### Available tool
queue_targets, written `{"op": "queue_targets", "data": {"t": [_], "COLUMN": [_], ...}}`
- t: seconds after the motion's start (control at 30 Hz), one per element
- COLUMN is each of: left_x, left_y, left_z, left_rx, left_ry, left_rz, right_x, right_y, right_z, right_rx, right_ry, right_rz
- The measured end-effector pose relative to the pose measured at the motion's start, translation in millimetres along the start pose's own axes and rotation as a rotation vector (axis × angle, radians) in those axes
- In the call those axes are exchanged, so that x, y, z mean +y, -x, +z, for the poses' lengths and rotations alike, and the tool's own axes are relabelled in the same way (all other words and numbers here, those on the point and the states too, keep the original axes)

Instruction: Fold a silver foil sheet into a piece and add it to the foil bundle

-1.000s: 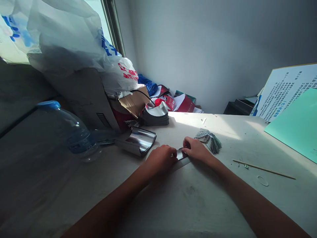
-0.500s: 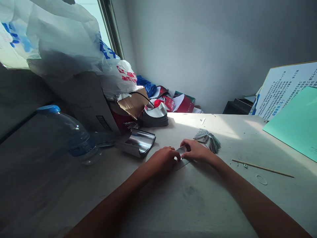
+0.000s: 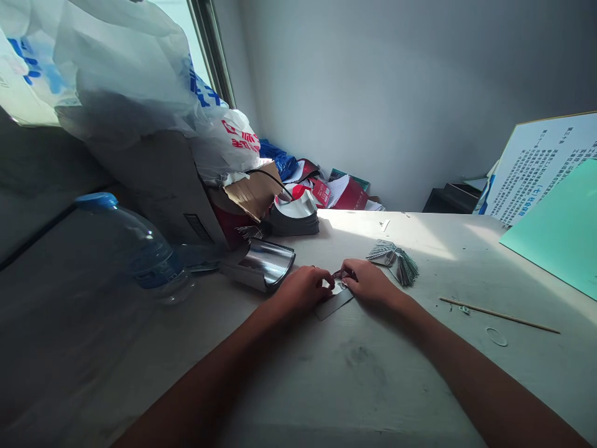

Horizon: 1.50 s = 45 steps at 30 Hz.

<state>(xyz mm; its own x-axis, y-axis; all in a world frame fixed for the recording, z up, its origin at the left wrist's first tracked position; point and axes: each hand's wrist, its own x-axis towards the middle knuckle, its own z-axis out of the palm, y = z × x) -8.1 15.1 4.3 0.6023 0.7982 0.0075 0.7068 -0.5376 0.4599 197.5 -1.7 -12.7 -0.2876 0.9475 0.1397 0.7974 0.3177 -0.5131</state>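
Note:
A small strip of grey, silvery paper (image 3: 334, 305) lies on the table between my hands, its far part curled or folded up. My left hand (image 3: 305, 288) has its fingertips bent down onto the strip's left side. At the strip's right side, my right hand (image 3: 368, 280) pinches the raised part between thumb and fingers. Just beyond my right hand sits a bundle of folded silvery paper (image 3: 394, 261), fanned at its ends. To the left of my left hand is a curved stack of shiny silver sheets (image 3: 268, 264).
A plastic bottle (image 3: 152, 258) with a blue cap and plastic bags (image 3: 125, 74) stand at left. Behind are another curved paper stack (image 3: 295, 218) and cardboard (image 3: 256, 190). At right lie a thin stick (image 3: 499, 315), a rubber band (image 3: 496, 336) and a green sheet (image 3: 559, 230).
My left hand has shifted slightly up and left, uncovering more of the strip's near end. The paper's far part now looks more curled over under my fingers. The view has moved slightly.

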Motion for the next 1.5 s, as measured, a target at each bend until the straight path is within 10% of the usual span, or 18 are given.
{"op": "queue_targets", "data": {"t": [0.43, 0.93, 1.5], "left_x": [-8.6, -7.4, -10.5], "left_y": [-2.3, -3.5, -2.5], "left_z": [2.8, 1.8, 1.3], "left_rx": [0.056, -0.028, 0.016], "left_ry": [-0.035, -0.145, -0.05], "left_rz": [0.026, 0.047, 0.046], "right_x": [-0.3, -3.3, 9.7], "right_y": [3.1, -5.3, -1.6], "right_z": [-0.1, 13.6, -2.1], "right_rx": [0.048, 0.146, 0.03], "right_ry": [0.243, 0.175, 0.229], "right_rz": [-0.272, 0.144, -0.332]}}
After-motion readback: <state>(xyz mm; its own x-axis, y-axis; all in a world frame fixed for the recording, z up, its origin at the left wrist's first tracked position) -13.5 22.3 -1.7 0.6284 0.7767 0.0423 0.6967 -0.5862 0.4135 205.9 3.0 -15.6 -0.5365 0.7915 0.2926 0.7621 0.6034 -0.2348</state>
